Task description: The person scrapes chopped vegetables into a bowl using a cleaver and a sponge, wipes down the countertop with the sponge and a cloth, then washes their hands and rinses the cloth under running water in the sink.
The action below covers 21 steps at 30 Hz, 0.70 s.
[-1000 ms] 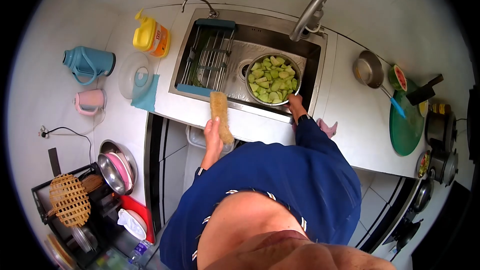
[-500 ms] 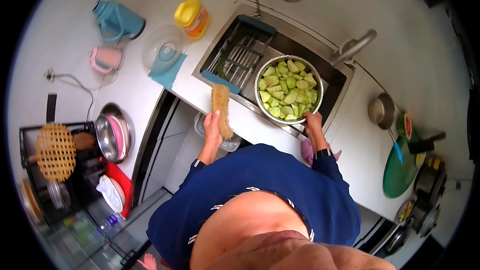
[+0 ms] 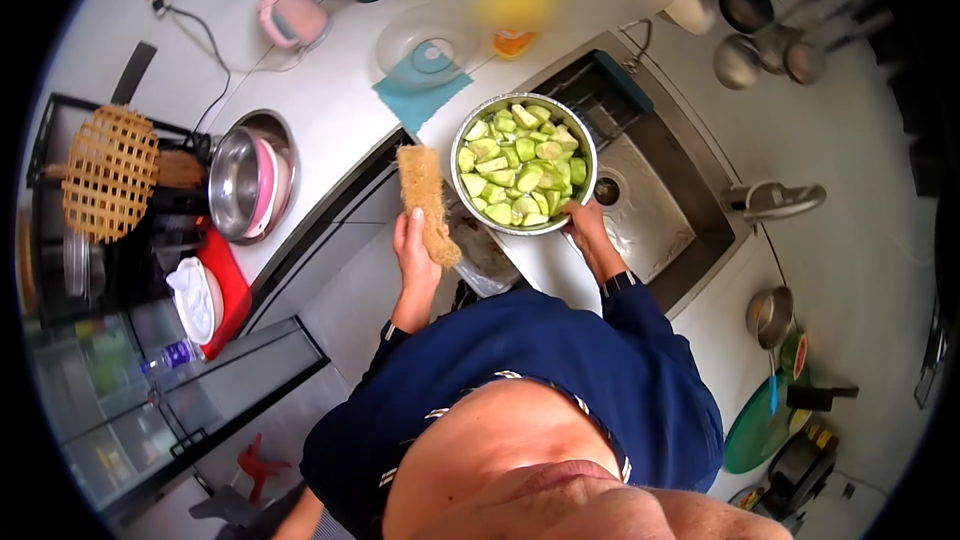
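Observation:
My left hand [image 3: 416, 252] is closed around a long, light-brown dried loofah [image 3: 422, 190], held upright over the front edge of the counter. My right hand [image 3: 594, 234] grips the lower right rim of a round metal pot [image 3: 521, 231]. Cut chunks of green vegetable [image 3: 525, 168] fill this pot. It is over the left front part of the steel sink [image 3: 655, 205] and the counter edge, and it covers part of the dish rack [image 3: 600, 105]. The loofah and the pot are a short distance apart.
A faucet [image 3: 775, 200] reaches over the sink's right side. A teal cloth [image 3: 420, 90] with a clear lid lies behind the loofah. Metal bowls [image 3: 232, 185] stand left. A ladle [image 3: 770, 315] and green board [image 3: 755, 430] are on the right. A bare limb [image 3: 302, 518] shows bottom left.
The pot has moved left in my right hand, from over the sink towards the loofah, uncovering the drain. My view has turned. The loofah stays in my left hand.

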Motion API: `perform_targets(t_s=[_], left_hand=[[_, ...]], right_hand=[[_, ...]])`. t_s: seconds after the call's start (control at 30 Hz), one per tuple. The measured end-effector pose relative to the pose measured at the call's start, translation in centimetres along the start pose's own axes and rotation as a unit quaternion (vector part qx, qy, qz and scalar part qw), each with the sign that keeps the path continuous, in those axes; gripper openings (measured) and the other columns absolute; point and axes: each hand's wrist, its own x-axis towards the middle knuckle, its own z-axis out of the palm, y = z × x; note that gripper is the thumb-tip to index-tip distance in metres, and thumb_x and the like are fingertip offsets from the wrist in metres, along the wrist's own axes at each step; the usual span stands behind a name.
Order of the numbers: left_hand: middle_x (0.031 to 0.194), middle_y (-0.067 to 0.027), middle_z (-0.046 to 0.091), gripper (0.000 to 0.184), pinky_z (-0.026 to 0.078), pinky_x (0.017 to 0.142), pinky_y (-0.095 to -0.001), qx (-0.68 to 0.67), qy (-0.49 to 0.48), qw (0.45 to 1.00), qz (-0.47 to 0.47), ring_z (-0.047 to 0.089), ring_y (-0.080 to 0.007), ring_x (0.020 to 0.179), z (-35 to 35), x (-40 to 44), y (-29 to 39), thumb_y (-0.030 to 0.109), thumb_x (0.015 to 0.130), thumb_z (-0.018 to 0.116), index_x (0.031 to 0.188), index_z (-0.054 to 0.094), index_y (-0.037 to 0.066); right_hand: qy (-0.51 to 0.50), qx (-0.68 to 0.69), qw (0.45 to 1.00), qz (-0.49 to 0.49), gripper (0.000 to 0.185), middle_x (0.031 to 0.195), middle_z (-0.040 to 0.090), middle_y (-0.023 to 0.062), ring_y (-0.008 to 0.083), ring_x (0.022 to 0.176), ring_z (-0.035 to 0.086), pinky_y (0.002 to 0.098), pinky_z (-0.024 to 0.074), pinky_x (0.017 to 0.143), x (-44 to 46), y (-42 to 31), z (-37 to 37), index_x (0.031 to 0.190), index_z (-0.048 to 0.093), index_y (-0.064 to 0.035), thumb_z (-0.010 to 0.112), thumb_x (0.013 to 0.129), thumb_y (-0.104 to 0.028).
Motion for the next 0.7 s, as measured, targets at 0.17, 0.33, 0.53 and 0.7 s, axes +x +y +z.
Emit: perform_targets(t_s=[0.17, 0.33, 0.53, 0.7], left_hand=[[0.096, -0.0087, 0.061, 0.022, 0.050, 0.062, -0.0292, 0.023, -0.068, 0.997, 0.010, 0.059, -0.0158, 0.074, -0.8, 1.3, 0.9, 0.019, 0.092, 0.055, 0.107, 0.052, 0.003], [0.096, -0.0078, 0.060, 0.023, 0.051, 0.063, -0.0278, 0.046, -0.106, 0.993, -0.036, 0.059, -0.0144, 0.075, 0.3, 2.4, 0.4, 0.017, 0.092, 0.055, 0.110, 0.050, 0.003], [0.094, -0.0076, 0.059, 0.028, 0.050, 0.062, -0.0281, 0.116, -0.191, 0.969, -0.101, 0.059, -0.0145, 0.075, 4.1, 2.8, -4.0, 0.020, 0.093, 0.055, 0.113, 0.049, 0.002], [0.086, -0.0029, 0.058, 0.024, 0.048, 0.061, -0.0250, 0.159, -0.323, 0.912, -0.198, 0.057, -0.0103, 0.070, 9.0, 0.7, -8.2, 0.028, 0.097, 0.047, 0.101, 0.052, 0.006]], right_hand=[[-0.011, -0.028, 0.999, 0.038, 0.037, 0.096, 0.060, 0.0196, 0.0337, 0.076, 0.065, 0.0470, 0.0565, 0.062, 4.4, 1.3, 5.2, 0.110, 0.049, 0.0050, 0.052, 0.073, 0.004], [-0.038, -0.063, 0.997, 0.019, 0.033, 0.091, 0.063, 0.0166, 0.0280, 0.070, 0.065, 0.0396, 0.0572, 0.058, 6.7, 1.6, 8.0, 0.106, 0.054, 0.0039, 0.053, 0.074, 0.000], [-0.116, -0.049, 0.991, 0.036, 0.047, 0.117, 0.056, 0.0174, 0.0271, 0.088, 0.065, 0.0348, 0.0581, 0.067, 5.0, -0.9, 4.6, 0.124, 0.042, 0.0047, 0.058, 0.089, -0.022], [0.054, 0.081, 0.995, -0.018, 0.024, 0.102, 0.062, 0.0112, 0.0227, 0.087, 0.064, 0.0344, 0.0541, 0.064, 4.2, -1.2, -12.0, 0.105, 0.053, -0.0063, 0.053, 0.091, -0.025]])
